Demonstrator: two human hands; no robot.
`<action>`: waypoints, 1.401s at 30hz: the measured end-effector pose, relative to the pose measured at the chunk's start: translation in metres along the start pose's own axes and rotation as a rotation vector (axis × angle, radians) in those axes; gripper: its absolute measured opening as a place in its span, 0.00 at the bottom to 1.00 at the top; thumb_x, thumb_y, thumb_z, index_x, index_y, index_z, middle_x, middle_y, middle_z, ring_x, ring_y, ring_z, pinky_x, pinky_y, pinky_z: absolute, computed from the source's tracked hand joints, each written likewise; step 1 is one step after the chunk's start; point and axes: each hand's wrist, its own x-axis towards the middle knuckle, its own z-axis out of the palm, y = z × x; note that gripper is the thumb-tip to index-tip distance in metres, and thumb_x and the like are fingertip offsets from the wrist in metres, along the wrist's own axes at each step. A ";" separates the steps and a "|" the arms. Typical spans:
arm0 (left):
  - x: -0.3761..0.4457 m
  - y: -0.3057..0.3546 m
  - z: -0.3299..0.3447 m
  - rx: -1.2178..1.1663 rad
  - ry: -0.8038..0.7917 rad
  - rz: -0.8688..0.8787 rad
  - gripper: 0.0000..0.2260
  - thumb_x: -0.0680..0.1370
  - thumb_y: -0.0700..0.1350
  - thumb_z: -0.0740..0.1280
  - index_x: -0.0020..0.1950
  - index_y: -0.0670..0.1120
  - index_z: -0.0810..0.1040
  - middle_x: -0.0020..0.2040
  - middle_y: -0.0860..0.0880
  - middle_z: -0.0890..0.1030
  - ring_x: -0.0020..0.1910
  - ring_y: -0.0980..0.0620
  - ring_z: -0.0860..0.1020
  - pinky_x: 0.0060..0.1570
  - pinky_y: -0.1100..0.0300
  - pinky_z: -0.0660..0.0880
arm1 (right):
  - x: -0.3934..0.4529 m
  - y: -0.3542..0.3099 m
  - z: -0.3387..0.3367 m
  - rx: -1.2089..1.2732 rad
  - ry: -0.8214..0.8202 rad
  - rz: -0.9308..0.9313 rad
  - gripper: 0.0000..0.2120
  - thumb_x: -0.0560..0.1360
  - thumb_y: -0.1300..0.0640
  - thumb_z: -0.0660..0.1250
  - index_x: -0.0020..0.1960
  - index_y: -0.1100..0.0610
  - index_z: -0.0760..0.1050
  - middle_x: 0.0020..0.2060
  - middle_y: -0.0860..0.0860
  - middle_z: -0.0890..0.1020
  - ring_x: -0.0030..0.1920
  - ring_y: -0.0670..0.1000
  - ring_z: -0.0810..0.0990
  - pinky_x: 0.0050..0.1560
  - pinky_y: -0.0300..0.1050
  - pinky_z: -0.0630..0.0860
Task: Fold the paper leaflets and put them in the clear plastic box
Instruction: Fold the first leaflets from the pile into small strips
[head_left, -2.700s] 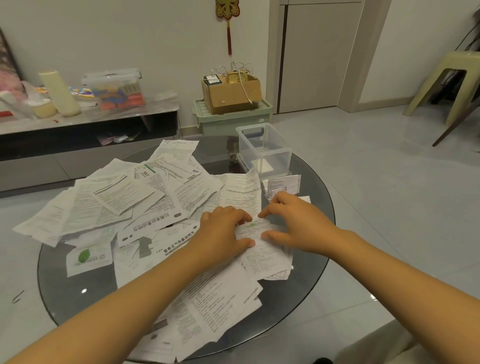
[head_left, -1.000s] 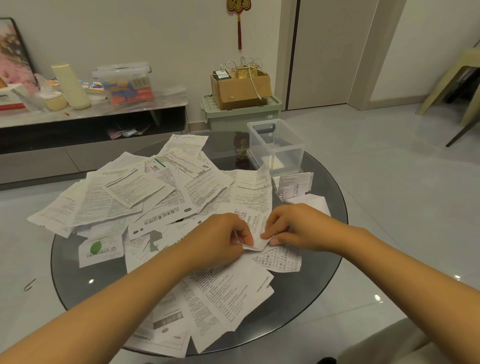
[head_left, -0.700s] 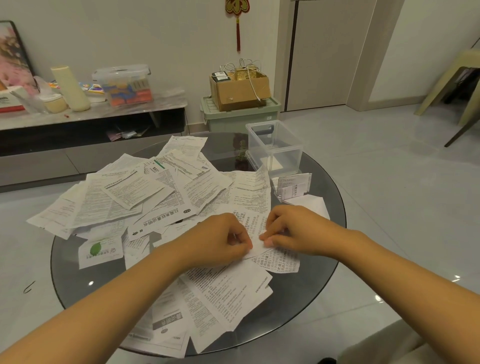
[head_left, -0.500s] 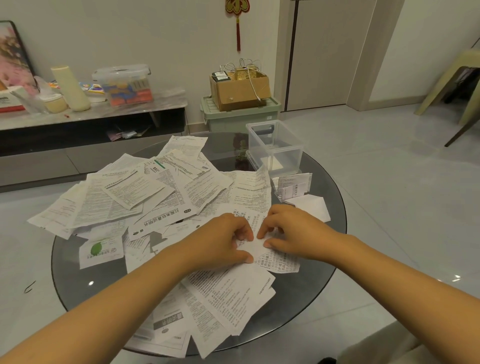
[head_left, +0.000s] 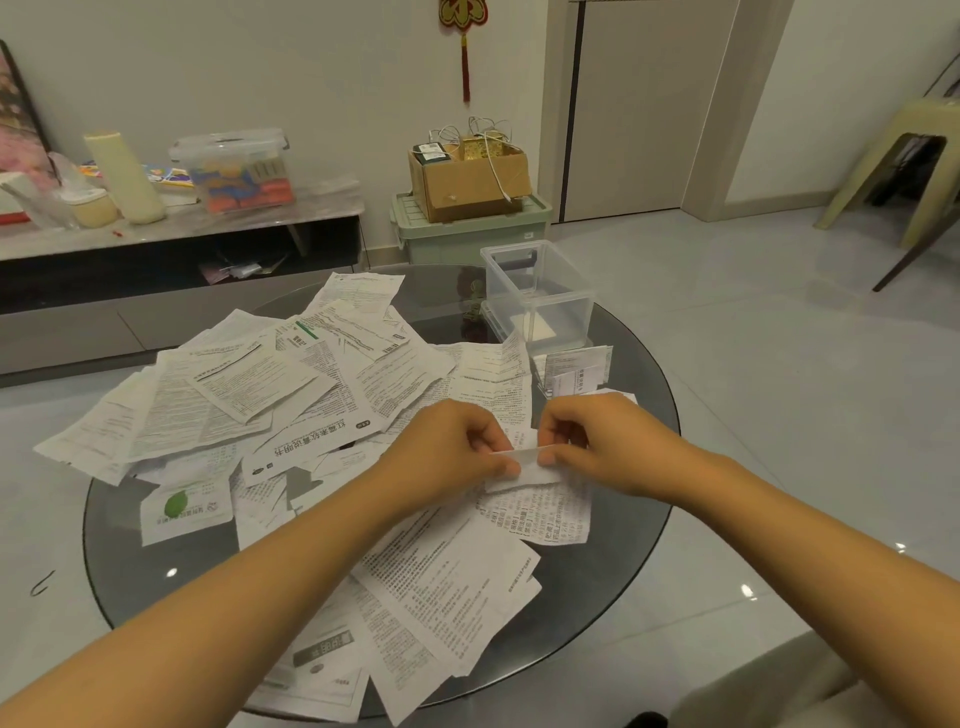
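Many printed paper leaflets (head_left: 249, 384) lie spread over a round dark glass table (head_left: 639, 530). Near the table's middle, my left hand (head_left: 447, 457) and my right hand (head_left: 602, 441) each pinch one end of a small folded white leaflet (head_left: 527, 465), held just above the pile. The clear plastic box (head_left: 537, 299) stands open at the far right of the table, with one folded paper lying on its bottom. A few folded leaflets (head_left: 574, 371) lie just in front of the box.
Behind the table stand a low shelf (head_left: 182, 228) with a cream bottle and a lidded box, and a green crate (head_left: 467, 228) carrying a cardboard box. A plastic chair (head_left: 893, 156) is at the far right. Tiled floor surrounds the table.
Both hands pressed and creased the leaflet on the pile, then lifted it slightly; it is now a narrower folded strip pinched between them.
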 end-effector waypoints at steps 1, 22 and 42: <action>0.002 0.003 0.003 -0.006 0.021 0.013 0.06 0.69 0.46 0.76 0.36 0.53 0.80 0.33 0.57 0.79 0.31 0.62 0.73 0.30 0.73 0.66 | -0.002 0.003 -0.004 0.001 0.008 0.012 0.03 0.74 0.56 0.69 0.44 0.53 0.75 0.35 0.42 0.75 0.34 0.41 0.72 0.34 0.30 0.66; 0.052 0.042 0.063 0.012 0.181 0.125 0.23 0.69 0.53 0.74 0.60 0.51 0.71 0.56 0.52 0.70 0.48 0.54 0.74 0.48 0.60 0.72 | 0.000 0.060 -0.032 -0.189 0.057 0.192 0.06 0.74 0.58 0.67 0.49 0.55 0.72 0.51 0.49 0.74 0.52 0.53 0.74 0.52 0.46 0.72; 0.068 0.035 0.061 -0.183 0.319 0.042 0.03 0.72 0.44 0.72 0.43 0.51 0.84 0.35 0.52 0.82 0.37 0.52 0.78 0.40 0.57 0.75 | 0.011 0.056 -0.022 0.024 0.394 0.315 0.05 0.70 0.60 0.73 0.44 0.53 0.83 0.36 0.49 0.81 0.40 0.50 0.78 0.45 0.43 0.76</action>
